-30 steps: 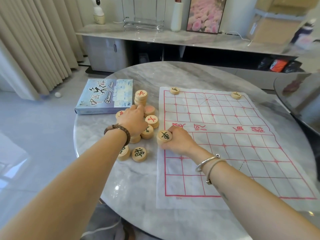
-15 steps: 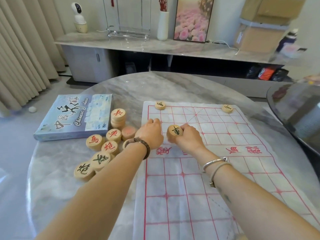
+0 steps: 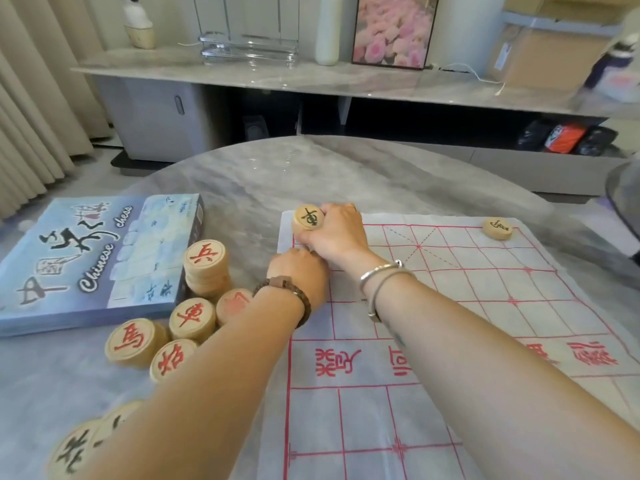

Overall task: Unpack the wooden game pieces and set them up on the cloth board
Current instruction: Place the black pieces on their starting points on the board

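Observation:
The white cloth board (image 3: 450,306) with red grid lines lies on the right half of the marble table (image 3: 242,181). My right hand (image 3: 337,233) is at the board's far left corner, shut on a wooden piece with a black character (image 3: 308,218), tilted face-up toward me. My left hand (image 3: 299,271) rests just below it on the board's left edge, fingers curled under and hidden. One piece (image 3: 498,228) sits at the far right corner. Loose pieces lie left of the board: a stack (image 3: 206,268), red-marked ones (image 3: 192,318) and black-marked ones (image 3: 72,452).
The blue Chinese chess box (image 3: 97,261) lies flat at the table's left, beside the stack. Behind the table runs a low sideboard (image 3: 277,77) with a vase and a picture. A dark round table edge (image 3: 623,195) shows at the far right.
My right hand carried the black-marked piece from the board's middle left up to the far left corner. My left hand left the pile and moved onto the board's left edge.

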A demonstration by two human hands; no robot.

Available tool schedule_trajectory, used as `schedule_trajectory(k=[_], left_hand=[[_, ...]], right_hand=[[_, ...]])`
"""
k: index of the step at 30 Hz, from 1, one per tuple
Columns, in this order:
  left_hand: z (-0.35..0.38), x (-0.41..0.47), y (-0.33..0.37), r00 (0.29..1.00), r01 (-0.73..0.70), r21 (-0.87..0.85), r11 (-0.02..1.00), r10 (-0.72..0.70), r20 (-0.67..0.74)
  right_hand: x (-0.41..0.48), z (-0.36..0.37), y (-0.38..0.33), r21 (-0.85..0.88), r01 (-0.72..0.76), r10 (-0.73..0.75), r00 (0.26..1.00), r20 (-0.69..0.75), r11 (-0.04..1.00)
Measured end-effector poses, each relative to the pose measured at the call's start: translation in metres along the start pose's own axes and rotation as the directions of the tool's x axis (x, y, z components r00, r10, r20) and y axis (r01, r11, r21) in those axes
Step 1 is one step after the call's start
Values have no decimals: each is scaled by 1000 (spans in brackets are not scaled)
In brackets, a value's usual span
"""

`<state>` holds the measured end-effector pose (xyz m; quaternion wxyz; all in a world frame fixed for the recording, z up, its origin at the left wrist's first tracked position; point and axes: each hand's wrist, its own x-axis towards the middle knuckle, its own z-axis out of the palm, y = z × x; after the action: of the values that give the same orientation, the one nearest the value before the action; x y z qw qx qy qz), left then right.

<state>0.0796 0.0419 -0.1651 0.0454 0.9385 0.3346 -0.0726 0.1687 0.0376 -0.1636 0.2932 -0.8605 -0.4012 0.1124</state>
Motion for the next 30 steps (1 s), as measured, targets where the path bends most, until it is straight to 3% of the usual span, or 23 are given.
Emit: schedule_trajectory(k=[7,11,17,21,25,30], left_hand=[[-4,5,-9,996,-87,22,996,87,-29],[-6,5,-11,997,-81,23,996,81,-5],[-5,3,-9,996,-51,-38,998,54,75],[-8,6,-11,986,86,-136,987,-64,156],[-20,9,18,982,191,-89,978,-190,12],[-18,26,85,998,-33,-185,982,22,-63]], right_hand=[[37,21,-8,-171,-23,28,999,27,985],[41,22,-5,-174,-40,49,998,49,984],[44,-19,20,143,-146,162,981,-110,979],[24,-63,81,184,-287,315,937,-150,940],[0,-104,142,232,-401,450,865,-224,886],[-13,-142,190,256,-471,534,783,-319,844]])
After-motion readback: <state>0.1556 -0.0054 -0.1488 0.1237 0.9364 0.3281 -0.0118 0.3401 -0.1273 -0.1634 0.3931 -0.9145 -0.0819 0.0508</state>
